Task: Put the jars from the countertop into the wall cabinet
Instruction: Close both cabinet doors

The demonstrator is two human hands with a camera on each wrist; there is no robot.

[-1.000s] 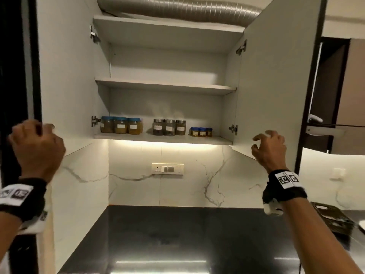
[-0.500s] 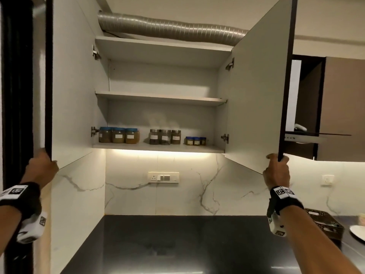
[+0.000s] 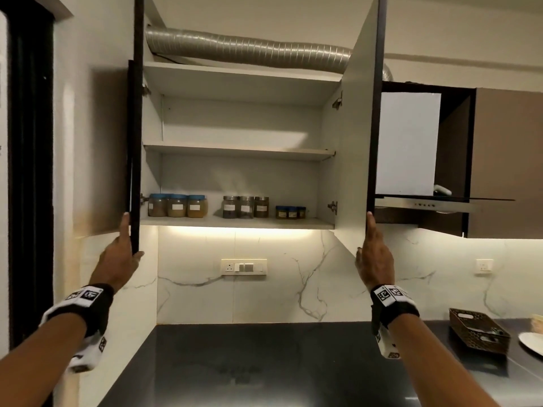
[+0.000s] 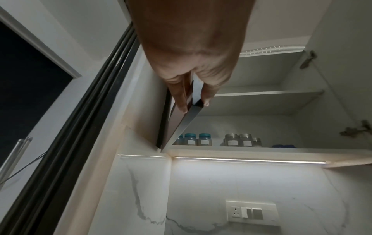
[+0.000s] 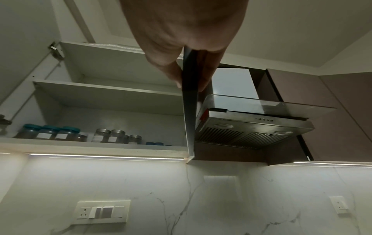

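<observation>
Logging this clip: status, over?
Left hand pinches left door edge; right hand pinches right door edge. Jars on bottom shelf. Countertop shows no jars.

The white wall cabinet (image 3: 241, 127) hangs open, with both of its doors swung out wide. It has two shelves inside. On the bottom shelf stand three groups of jars, all upright in a row. At the left are three big see-through jars with blue lids (image 3: 176, 205), full of brown and yellow stuff, each with a white label. In the middle are three glass jars with silver lids (image 3: 245, 207), holding dark stuff, also labelled. At the right are three little jars with dark blue lids (image 3: 290, 212), close together. The jars in each group touch or nearly touch.
</observation>
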